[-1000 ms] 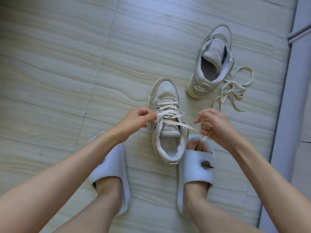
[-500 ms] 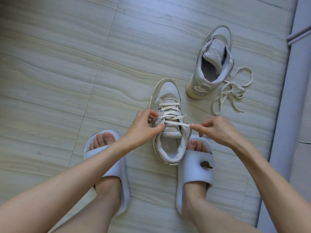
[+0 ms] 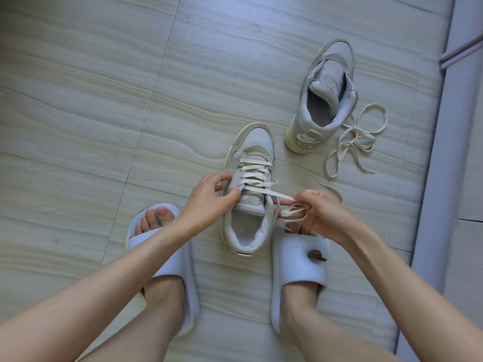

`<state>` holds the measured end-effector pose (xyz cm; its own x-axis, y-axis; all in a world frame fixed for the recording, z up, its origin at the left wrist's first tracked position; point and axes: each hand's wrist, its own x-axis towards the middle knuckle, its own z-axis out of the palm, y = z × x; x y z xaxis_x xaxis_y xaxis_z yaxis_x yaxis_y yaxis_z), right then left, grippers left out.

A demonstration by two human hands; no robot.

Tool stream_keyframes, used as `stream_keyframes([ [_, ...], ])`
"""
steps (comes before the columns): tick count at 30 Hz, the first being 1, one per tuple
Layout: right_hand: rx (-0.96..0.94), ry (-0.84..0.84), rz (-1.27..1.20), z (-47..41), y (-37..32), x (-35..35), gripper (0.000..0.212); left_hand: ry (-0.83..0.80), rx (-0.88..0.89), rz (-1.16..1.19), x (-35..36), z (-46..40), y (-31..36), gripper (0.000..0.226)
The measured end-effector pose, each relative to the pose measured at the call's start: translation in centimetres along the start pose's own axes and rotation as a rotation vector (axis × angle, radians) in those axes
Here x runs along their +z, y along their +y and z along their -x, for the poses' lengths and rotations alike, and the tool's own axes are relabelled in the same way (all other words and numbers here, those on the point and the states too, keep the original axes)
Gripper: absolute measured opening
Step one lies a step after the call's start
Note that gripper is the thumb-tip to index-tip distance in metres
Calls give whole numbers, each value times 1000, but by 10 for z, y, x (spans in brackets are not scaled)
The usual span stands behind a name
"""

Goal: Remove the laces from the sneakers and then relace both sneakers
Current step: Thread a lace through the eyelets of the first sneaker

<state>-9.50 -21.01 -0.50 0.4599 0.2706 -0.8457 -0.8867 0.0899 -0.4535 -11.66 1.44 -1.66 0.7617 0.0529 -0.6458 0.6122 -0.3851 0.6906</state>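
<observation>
Near sneaker [image 3: 248, 189] upright on floor between two slippered feet, toe pointing away, lace [image 3: 257, 176] crossed through most eyelet rows. Left hand [image 3: 209, 197] pinching lace at left eyelet edge; right hand [image 3: 322, 212] gripping bunched free lace end, fingers [image 3: 304, 198] curled round it. Judged step: lacing upper eyelets. Advisable: keep lace flat, untwisted; draw even tension both sides; steady shoe while pulling. Second sneaker [image 3: 325, 100] well apart, unlaced, loose lace [image 3: 358, 142] lying just beside it. Pale wood-grain tiled floor [image 3: 104, 100]; grey wall edge [image 3: 449, 152] at right.
</observation>
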Motion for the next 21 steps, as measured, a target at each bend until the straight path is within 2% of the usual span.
stream_keyframes([
  [3,-37,-62,-28,-6,4,13,62,63,45,-37,-12,-2,0,39],
  [6,-91,-116,-109,-16,5,34,66,136,82,-116,-24,-5,0,40],
  [8,-115,-114,-151,-24,7,46,60,196,71,-106,-32,-9,-1,34],
  [11,-99,-93,-130,-34,7,52,33,246,83,-136,-37,-11,-1,28],
  [13,-103,-64,109,-36,5,48,25,260,80,-132,-36,-11,-1,26],
  [15,-124,-38,611,-35,1,44,25,249,69,-99,-36,-10,-2,25],
  [17,-78,-80,989,-32,-7,43,17,219,63,-56,-37,-11,-4,24],
  [19,-7,-151,1151,-30,-16,45,20,180,64,-24,-40,-11,-6,26],
  [21,6,-161,1181,-27,-28,46,22,147,76,-12,-42,-11,-7,25],
])
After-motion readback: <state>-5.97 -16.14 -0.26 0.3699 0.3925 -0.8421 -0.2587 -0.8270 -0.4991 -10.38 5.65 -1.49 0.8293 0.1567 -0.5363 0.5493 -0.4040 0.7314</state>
